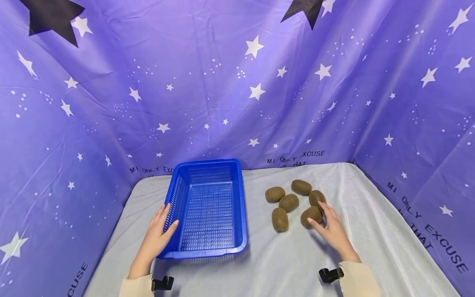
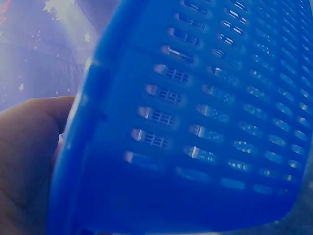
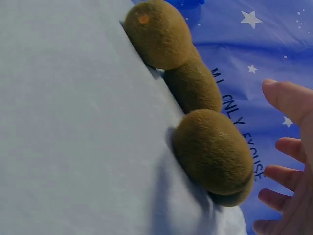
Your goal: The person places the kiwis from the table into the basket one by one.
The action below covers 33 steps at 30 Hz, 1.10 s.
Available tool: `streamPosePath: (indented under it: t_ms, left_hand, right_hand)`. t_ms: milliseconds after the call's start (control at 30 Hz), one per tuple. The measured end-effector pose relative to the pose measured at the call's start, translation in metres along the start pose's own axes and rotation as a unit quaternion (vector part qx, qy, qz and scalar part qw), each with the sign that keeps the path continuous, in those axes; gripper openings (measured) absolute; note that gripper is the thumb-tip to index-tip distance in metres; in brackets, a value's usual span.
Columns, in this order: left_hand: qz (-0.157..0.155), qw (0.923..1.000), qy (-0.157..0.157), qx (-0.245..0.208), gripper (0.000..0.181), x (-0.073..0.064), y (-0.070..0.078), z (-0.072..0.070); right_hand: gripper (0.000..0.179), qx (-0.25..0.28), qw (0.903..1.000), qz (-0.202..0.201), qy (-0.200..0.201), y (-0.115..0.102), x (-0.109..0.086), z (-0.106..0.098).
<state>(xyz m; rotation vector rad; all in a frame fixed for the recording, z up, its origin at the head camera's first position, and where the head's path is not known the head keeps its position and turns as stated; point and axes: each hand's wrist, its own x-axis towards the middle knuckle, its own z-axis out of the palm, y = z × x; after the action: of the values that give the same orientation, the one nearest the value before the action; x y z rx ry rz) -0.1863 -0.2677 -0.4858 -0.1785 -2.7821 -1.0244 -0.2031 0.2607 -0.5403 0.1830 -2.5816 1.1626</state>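
Note:
A blue plastic basket (image 1: 240,206) with slotted walls stands left of the middle on the cloth. My left hand (image 1: 157,233) is at its left rim, fingers fairly straight and thumb spread over the inner side. In the left wrist view, the basket wall (image 2: 112,196) hides part of this left hand (image 2: 27,147); whether it touches the rim is unclear. Several brown kiwis lie to the right. Spread above the nearest right kiwi (image 1: 310,215) and the kiwi behind it (image 1: 316,197) is my right hand (image 1: 333,231). The right wrist view shows a gap between its fingers and the kiwis.
A pale cloth (image 1: 256,268) covers the table. More kiwis form a loose group, among them a front kiwi (image 1: 280,219), a left kiwi (image 1: 275,194) and a rear kiwi (image 1: 301,187). The purple star-patterned curtain (image 1: 208,95) encloses the back and sides.

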Motion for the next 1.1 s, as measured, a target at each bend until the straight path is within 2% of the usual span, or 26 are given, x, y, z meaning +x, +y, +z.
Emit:
streamPosePath:
  t_ms: [133,367,567,733,1000,1100]
  left_hand:
    - [-0.011,0.9999,-0.001,-0.008,0.070,-0.005,-0.007,0.001]
    - [-0.013,0.9994,0.017,-0.026,0.071,-0.010,-0.014,0.006]
    - [-0.027,0.9977,0.012,-0.062,0.073,-0.011,-0.019,0.009]
    - [-0.038,0.9939,0.010,-0.103,0.072,-0.012,-0.023,0.010]
    - [-0.074,0.9856,0.008,-0.152,0.060,-0.013,-0.023,0.008]
    - [-0.093,0.9821,0.014,-0.163,0.057,-0.013,-0.022,0.007]
  right_hand:
    - [0.078,0.007,0.9998,0.009,0.015,0.001,-0.001,0.010]
    - [0.086,0.017,0.9983,0.045,0.034,0.002,-0.004,0.022]
    - [0.085,0.023,0.9970,0.040,0.062,0.010,-0.007,0.033]
    - [0.088,0.023,0.9956,0.047,0.078,0.013,-0.009,0.040]
    - [0.093,0.028,0.9902,0.071,0.117,0.014,-0.010,0.048]
    - [0.094,0.030,0.9892,0.080,0.119,0.015,-0.010,0.051]
